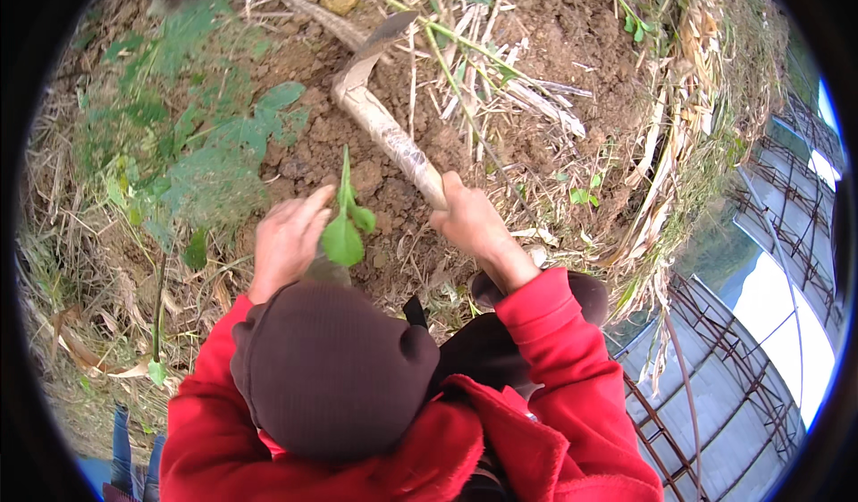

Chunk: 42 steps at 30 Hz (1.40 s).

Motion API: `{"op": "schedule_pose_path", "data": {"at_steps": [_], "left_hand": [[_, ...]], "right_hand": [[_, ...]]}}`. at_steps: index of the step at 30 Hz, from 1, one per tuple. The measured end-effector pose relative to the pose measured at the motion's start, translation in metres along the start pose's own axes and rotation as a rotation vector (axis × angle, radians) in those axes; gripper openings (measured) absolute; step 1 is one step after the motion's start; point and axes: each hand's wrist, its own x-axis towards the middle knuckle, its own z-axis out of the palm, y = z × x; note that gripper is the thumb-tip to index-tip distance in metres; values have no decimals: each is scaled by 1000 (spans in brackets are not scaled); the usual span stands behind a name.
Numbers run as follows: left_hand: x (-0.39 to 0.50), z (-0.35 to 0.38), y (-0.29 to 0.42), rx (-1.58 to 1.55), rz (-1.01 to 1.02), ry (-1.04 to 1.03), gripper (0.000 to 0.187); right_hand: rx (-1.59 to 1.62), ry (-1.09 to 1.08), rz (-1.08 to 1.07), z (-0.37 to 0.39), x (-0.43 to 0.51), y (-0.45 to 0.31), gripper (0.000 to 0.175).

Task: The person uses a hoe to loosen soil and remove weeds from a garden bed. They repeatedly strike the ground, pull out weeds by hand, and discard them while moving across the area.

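Note:
My right hand [472, 220] is closed around the pale wooden handle [395, 140] of a short hoe. Its curved metal blade [382, 36] is at the far end, over loose brown soil [375, 187]. On the left, my left hand [291, 240] is low over the soil, fingers pointing away from me. A small green leafy sprig [343, 234] is just right of its fingers; whether they grip it cannot be told. Rounded brown ribbed cloth [335, 368] hides the area below that hand. Red sleeves cover both arms.
Broad-leaved green plants [221, 160] stand at the left. Cut stems and straw [529, 93] lie beyond the hoe. Dry corn leaves [670, 126] line the right side, beside a rusty metal lattice [724, 368] with pale panels. Blue cloth [122, 448] shows at lower left.

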Motion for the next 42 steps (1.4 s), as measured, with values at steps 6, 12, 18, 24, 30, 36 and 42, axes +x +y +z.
{"op": "schedule_pose_path", "data": {"at_steps": [6, 12, 18, 24, 30, 36, 42], "left_hand": [[-31, -77, 109, -289, -396, 509, 26], [-39, -68, 256, -50, -324, 140, 36], [-57, -49, 301, -63, -647, -22, 35], [-83, -17, 417, 186, -524, -28, 43], [-23, -5, 520, 248, -203, -82, 39], [157, 36, 466, 361, -24, 36, 6], [419, 152, 368, 454, 219, -69, 13]], "right_hand": [[373, -21, -203, -45, -57, 54, 32], [1182, -298, -212, -70, -99, 113, 23], [1826, -445, -70, -88, -176, 188, 16], [2361, -582, -167, -137, -242, 269, 14], [2219, -275, -220, -202, -197, 288, 11], [1830, 56, 209, -266, -103, 318, 13], [1560, 66, 471, -289, -73, 327, 23]]}}
